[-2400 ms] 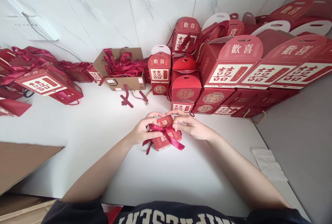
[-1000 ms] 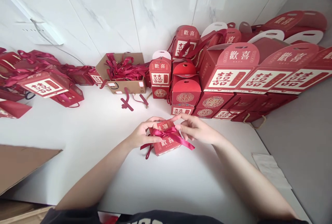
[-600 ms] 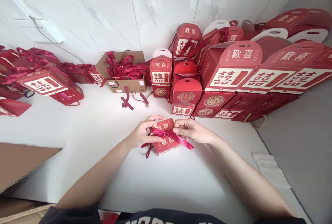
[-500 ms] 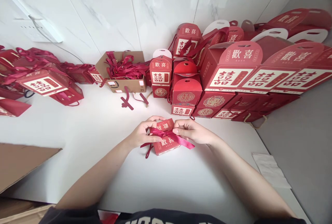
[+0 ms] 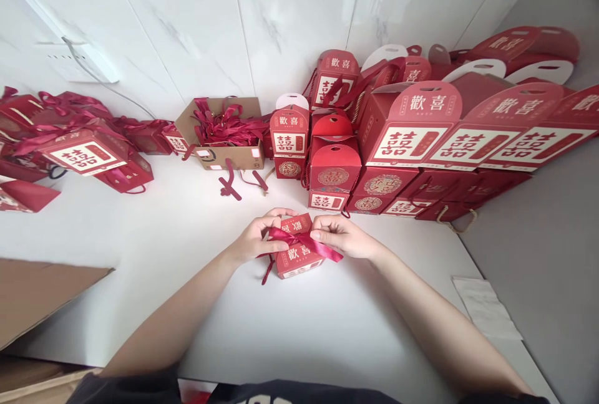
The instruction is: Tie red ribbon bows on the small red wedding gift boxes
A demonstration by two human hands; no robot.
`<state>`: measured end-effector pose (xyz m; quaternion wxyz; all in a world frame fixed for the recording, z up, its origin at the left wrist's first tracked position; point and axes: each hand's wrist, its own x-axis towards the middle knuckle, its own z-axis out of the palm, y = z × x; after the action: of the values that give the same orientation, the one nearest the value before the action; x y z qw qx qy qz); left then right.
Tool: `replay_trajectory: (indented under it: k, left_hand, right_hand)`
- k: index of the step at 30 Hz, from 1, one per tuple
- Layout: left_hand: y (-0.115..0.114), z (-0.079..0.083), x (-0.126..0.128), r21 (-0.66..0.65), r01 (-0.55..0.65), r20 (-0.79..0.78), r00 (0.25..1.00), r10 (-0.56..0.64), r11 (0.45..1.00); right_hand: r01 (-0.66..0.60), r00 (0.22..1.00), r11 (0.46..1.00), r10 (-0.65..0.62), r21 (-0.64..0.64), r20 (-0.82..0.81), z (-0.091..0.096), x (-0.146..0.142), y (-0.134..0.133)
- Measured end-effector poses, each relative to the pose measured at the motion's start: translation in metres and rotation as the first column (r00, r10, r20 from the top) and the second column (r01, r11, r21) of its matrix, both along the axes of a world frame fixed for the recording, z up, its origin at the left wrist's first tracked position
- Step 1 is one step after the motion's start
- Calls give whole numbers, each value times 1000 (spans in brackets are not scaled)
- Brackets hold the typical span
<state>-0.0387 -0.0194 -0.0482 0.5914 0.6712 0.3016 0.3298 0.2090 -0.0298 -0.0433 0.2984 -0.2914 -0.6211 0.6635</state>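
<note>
A small red gift box (image 5: 302, 259) with white lettering lies on the white table in front of me. Across its top runs a dark pink ribbon (image 5: 330, 252), gathered into a bow near the middle. My left hand (image 5: 264, 234) is closed on the ribbon's left loop, its thumb over the box top and fingers along the far left side. My right hand (image 5: 340, 234) pinches the ribbon on the right between thumb and bent fingers. A dark red cord (image 5: 267, 271) hangs from the box's left side.
A cardboard box (image 5: 229, 158) full of ribbons stands against the wall, loose ribbon pieces (image 5: 229, 186) before it. Stacked red gift boxes (image 5: 412, 142) fill the back right. Ribboned boxes (image 5: 87, 148) crowd the left. A cardboard flap (image 5: 47, 292) and white paper (image 5: 486, 307) lie nearer.
The ribbon's right tail has drawn in a little toward the bow, and the left end sits closer to my left hand. Both hands keep their hold; the view has shifted slightly.
</note>
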Motion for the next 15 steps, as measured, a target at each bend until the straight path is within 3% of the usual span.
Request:
replay_trajectory:
  k: [2,5,8,15]
  left_hand:
    - [1,10,0,60,-53,-58,997,56,997]
    - [0,27,5,254,-144,-178,965,192,957]
    - [-2,37,13,386,-91,-309,925,222,918]
    - [-1,29,16,331,-67,-375,906,196,941]
  right_hand:
    - [-24,998,999,21,48,64,11,1,-1]
    - [-59,990,994,46,92,130,21,3,1]
    - [-66,986,991,46,120,162,25,2,6]
    - [-46,990,989,26,138,140,23,-7,15]
